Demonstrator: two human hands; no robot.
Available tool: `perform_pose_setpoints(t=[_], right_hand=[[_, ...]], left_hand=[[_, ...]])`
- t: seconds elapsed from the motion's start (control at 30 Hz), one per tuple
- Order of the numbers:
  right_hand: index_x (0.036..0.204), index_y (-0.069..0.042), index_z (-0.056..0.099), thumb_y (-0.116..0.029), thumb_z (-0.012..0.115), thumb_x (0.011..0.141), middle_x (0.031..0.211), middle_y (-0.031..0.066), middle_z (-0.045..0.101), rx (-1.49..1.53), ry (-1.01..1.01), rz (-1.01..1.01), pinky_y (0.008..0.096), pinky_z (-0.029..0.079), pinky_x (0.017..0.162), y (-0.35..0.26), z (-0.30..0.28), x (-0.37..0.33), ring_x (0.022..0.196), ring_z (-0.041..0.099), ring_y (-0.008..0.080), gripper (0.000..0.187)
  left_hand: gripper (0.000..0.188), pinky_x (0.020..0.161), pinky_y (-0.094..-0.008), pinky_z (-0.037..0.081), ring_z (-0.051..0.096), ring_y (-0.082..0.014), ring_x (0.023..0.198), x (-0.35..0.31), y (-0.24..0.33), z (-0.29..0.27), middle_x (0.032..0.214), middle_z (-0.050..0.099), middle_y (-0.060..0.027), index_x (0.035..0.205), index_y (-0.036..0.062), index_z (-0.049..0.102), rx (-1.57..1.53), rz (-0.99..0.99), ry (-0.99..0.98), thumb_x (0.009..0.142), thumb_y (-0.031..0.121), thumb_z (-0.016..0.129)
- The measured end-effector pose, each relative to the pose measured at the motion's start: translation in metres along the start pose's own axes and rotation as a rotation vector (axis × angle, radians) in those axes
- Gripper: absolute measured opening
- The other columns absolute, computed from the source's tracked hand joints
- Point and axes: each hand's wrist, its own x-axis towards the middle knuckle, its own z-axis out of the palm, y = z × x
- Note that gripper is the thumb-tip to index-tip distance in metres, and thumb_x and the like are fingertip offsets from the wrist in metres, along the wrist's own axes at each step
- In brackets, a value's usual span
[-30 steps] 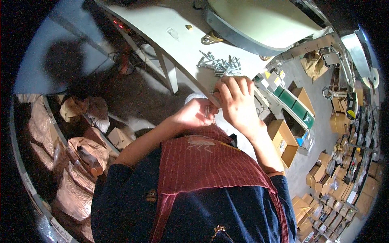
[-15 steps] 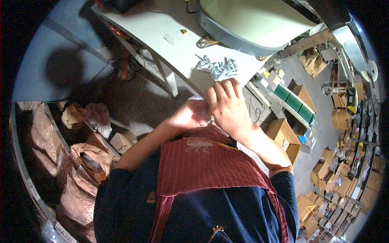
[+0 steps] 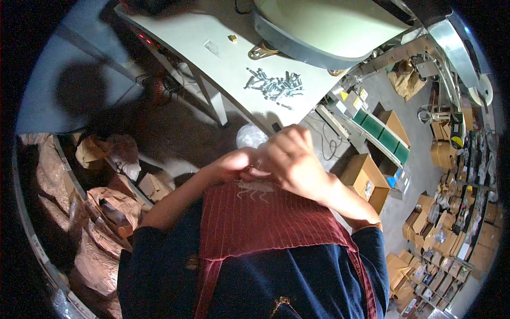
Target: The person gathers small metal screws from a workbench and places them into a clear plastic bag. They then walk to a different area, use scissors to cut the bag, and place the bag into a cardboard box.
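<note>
The white table (image 3: pixel 223 69) points its nearest corner toward you, a large cream drum (image 3: pixel 324 26) over its far right part. Just off that corner, your right hand (image 3: pixel 295 165), curled and blurred, overlaps your loosely bent left hand (image 3: pixel 236 162); what either pinches, I cannot tell. The pile of silvery pieces (image 3: pixel 276 87) lies near the table's right edge, a clear bag (image 3: pixel 211 48) and small yellowish block (image 3: pixel 232 38) farther back.
</note>
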Motion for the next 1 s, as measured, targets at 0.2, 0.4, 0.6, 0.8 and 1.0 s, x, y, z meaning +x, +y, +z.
perform_pose_setpoints(t=[0.2, 0.4, 0.6, 0.8, 1.0], right_hand=[[0.101, -0.005, 0.068, -0.017, 0.076, 0.081, 0.097, 0.0100, 0.064, -0.137, 0.251, 0.274, 0.0411, 0.043, 0.085, 0.056, -0.028, 0.026, 0.093, 0.057, 0.0296, 0.025], [0.103, -0.005, 0.066, -0.023, 0.080, 0.077, 0.098, 0.0108, 0.063, -0.182, 0.318, 0.256, 0.0419, 0.045, 0.083, 0.066, -0.016, 0.032, 0.093, 0.056, 0.0307, 0.035], [0.096, -0.006, 0.068, -0.015, 0.077, 0.078, 0.095, 0.0093, 0.063, -0.098, 0.269, 0.209, 0.0408, 0.046, 0.081, 0.067, -0.012, 0.030, 0.089, 0.057, 0.0301, 0.022], [0.099, -0.005, 0.065, -0.007, 0.071, 0.078, 0.088, 0.0093, 0.062, -0.279, 0.150, 0.109, 0.0388, 0.053, 0.074, 0.064, -0.018, 0.028, 0.084, 0.062, 0.0295, 0.023], [0.097, -0.003, 0.063, -0.006, 0.070, 0.073, 0.086, 0.0126, 0.061, -0.186, 0.066, 0.076, 0.0382, 0.054, 0.070, 0.065, -0.037, 0.026, 0.081, 0.063, 0.0292, 0.024]], left_hand=[[0.024, 0.044, -0.0193, 0.026, 0.032, -0.0031, 0.052, 0.020, 0.016, 0.022, 0.072, 0.042, 0.0049, 0.090, 0.0079, 0.050, -0.543, -0.178, -0.205, 0.105, 0.024, 0.041], [0.020, 0.039, -0.0192, 0.026, 0.031, -0.0042, 0.047, 0.043, 0.015, 0.033, 0.075, 0.046, 0.0017, 0.091, 0.0058, 0.049, -0.671, -0.150, -0.249, 0.103, 0.020, 0.040], [0.020, 0.043, -0.0206, 0.030, 0.038, -0.0056, 0.052, 0.055, 0.008, 0.038, 0.076, 0.048, 0.0014, 0.090, 0.0075, 0.048, -0.802, -0.054, -0.264, 0.104, 0.019, 0.039], [0.019, 0.047, -0.0216, 0.032, 0.041, -0.0062, 0.057, 0.063, 0.000, 0.038, 0.080, 0.053, -0.0013, 0.095, 0.0059, 0.049, -0.853, -0.027, -0.208, 0.105, 0.017, 0.037], [0.022, 0.048, -0.0203, 0.033, 0.043, -0.0074, 0.059, 0.066, 0.005, 0.045, 0.084, 0.056, -0.0042, 0.102, 0.0017, 0.055, -0.844, -0.079, -0.230, 0.104, 0.018, 0.040]])
